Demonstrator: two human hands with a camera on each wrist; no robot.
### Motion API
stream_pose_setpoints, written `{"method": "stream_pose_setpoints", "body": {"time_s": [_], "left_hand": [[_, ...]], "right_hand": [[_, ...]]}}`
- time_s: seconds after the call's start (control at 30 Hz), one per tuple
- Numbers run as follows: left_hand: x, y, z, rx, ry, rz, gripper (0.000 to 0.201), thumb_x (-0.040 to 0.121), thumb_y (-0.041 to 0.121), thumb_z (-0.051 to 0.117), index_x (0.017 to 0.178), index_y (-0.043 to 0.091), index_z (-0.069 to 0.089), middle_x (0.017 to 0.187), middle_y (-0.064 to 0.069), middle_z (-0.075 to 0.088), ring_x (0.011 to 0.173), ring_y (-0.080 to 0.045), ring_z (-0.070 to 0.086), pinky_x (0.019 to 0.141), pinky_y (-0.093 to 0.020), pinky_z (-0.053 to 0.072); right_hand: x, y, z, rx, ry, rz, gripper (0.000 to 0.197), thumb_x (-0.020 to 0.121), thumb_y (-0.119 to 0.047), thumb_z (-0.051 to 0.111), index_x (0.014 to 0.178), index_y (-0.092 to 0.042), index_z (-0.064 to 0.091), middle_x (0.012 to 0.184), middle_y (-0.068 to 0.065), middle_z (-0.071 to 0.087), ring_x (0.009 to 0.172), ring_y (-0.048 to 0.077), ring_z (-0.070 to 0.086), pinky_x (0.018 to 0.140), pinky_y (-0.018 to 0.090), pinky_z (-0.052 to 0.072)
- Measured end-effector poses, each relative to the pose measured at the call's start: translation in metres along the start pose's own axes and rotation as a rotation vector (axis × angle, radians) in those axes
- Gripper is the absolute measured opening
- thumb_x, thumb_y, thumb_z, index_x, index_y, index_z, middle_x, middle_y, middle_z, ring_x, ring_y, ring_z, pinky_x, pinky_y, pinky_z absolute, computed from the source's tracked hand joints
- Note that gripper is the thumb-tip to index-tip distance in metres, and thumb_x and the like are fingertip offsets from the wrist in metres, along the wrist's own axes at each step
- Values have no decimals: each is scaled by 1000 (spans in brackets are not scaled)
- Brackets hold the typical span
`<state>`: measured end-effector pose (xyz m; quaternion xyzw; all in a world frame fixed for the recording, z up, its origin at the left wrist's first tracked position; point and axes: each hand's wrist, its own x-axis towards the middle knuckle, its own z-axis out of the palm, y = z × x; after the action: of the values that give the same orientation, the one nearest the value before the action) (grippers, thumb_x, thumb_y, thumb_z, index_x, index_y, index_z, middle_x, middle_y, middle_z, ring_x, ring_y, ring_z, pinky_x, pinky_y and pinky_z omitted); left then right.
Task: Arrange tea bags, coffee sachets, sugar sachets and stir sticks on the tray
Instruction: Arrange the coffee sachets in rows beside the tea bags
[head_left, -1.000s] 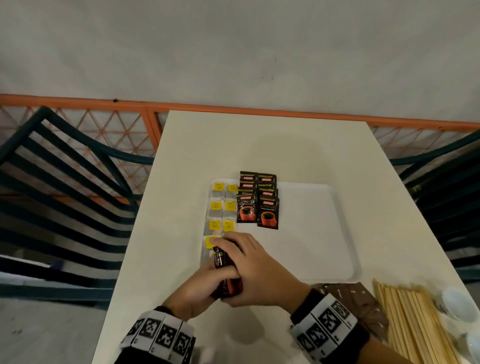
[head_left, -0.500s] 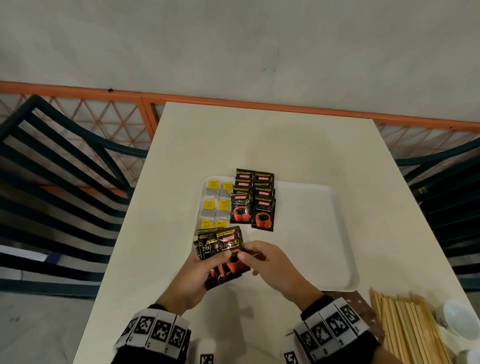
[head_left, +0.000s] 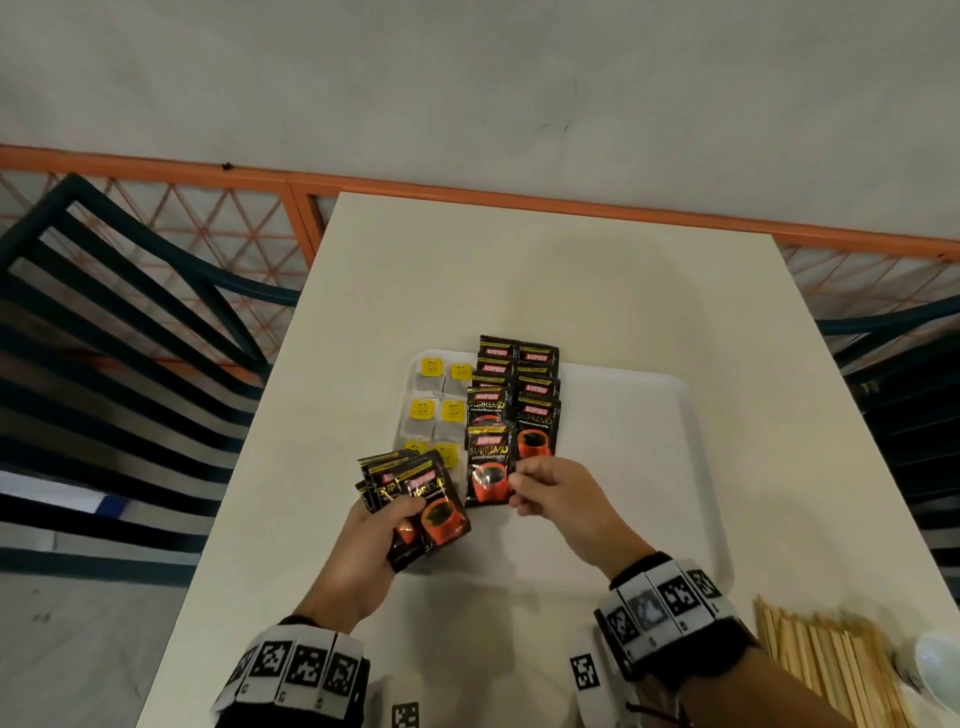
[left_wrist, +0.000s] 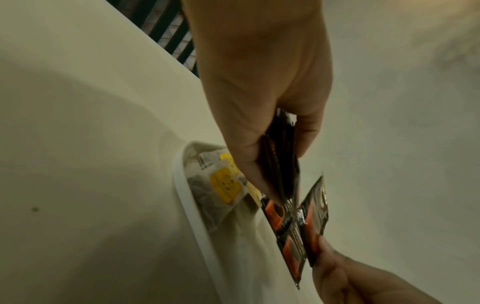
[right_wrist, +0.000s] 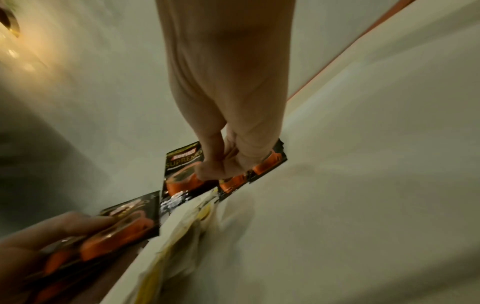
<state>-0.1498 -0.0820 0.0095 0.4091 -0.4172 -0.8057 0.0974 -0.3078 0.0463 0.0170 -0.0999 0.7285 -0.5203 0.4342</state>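
One coffee sachet (head_left: 487, 470) has been drawn off the fanned stack (head_left: 415, 499) since half a second ago; it is pinched by the right hand (head_left: 558, 501) at the near end of the sachet rows (head_left: 517, 395) on the tray (head_left: 649, 467). Stack is gripped by the left hand (head_left: 363, 556). Tea bags (head_left: 436, 410) lie left of the rows; stir sticks (head_left: 826, 670) lie off-tray, near right.

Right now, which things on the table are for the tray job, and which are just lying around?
For the job:
tray
tea bags
coffee sachets laid on the tray
fan of sachets in the left hand
single sachet pinched by the right hand
stir sticks

Lying about:
white cup
chairs
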Motion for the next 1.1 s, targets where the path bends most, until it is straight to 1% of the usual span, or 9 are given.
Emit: {"method": "stream_pose_setpoints", "body": {"time_s": [0.17, 0.5, 0.6, 0.77, 0.87, 0.93, 1.0, 1.03, 1.1], "left_hand": [[1, -2, -7, -41, 23, 16, 26, 88, -1, 51, 104, 16, 62, 86, -4, 75, 77, -20, 71, 63, -31, 55], [1, -5, -8, -49, 34, 6, 24, 86, -2, 53, 102, 14, 61, 79, -3, 75, 70, -18, 72, 52, -27, 56], [0, -4, -5, -32, 15, 14, 24, 87, -1, 53, 101, 16, 62, 80, -2, 75, 72, -17, 72, 59, -29, 56], [-1, -4, -1, -13, 6, 12, 23, 86, -1, 55, 100, 16, 62, 80, -3, 76, 72, -18, 72, 66, -33, 54], [0, -5, 0, -4, 8, 7, 25, 85, 0, 56, 104, 16, 62, 83, -5, 75, 77, -22, 71, 66, -34, 56], [0, -5, 1, 2, 11, 6, 25, 85, 2, 58, 104, 16, 62, 86, -5, 75, 79, -23, 71, 65, -34, 56], [1, -4, 3, 7, 4, 7, 24, 84, 3, 59, 104, 17, 63, 87, -5, 75, 80, -23, 71, 66, -35, 55], [1, -4, 5, 7, -1, 7, 25, 84, 3, 59, 104, 17, 64, 89, -6, 75, 80, -23, 71, 67, -35, 55], [1, -3, 8, 1, -10, 13, 26, 84, 3, 59, 106, 16, 64, 94, -9, 74, 85, -25, 71, 70, -37, 55]], "right_hand": [[29, -2, 4, -45, 201, -2, 6, 87, -2, 58, 91, -7, 57, 71, 3, 60, 59, 11, 57, 54, 17, 48], [39, 5, 21, -153, 324, -84, 6, 87, -2, 57, 88, -8, 56, 68, 1, 59, 56, 14, 56, 58, 22, 52], [40, 7, 22, -166, 340, -112, 9, 88, -1, 56, 85, -10, 53, 70, 3, 58, 56, 14, 57, 53, 15, 50], [40, 8, 24, -186, 364, -132, 9, 88, -2, 57, 86, -8, 51, 76, 7, 59, 57, 17, 59, 60, 26, 53], [41, 10, 25, -265, 399, -176, 10, 86, -5, 60, 86, -11, 52, 76, 8, 61, 68, 24, 63, 69, 33, 55], [39, 11, 24, -328, 418, -225, 6, 86, -9, 61, 87, -10, 55, 79, 6, 61, 75, 23, 61, 68, 24, 51], [33, 9, 24, -373, 394, -255, 7, 88, -15, 59, 91, -8, 59, 80, -1, 58, 75, 13, 55, 63, 10, 41], [28, 8, 24, -389, 351, -254, 11, 90, -19, 57, 93, -9, 59, 79, -5, 56, 74, 9, 53, 64, 9, 40], [17, 5, 25, -375, 197, -233, 16, 92, -28, 52, 92, -14, 60, 78, -10, 55, 74, 7, 54, 68, 16, 44]]}}
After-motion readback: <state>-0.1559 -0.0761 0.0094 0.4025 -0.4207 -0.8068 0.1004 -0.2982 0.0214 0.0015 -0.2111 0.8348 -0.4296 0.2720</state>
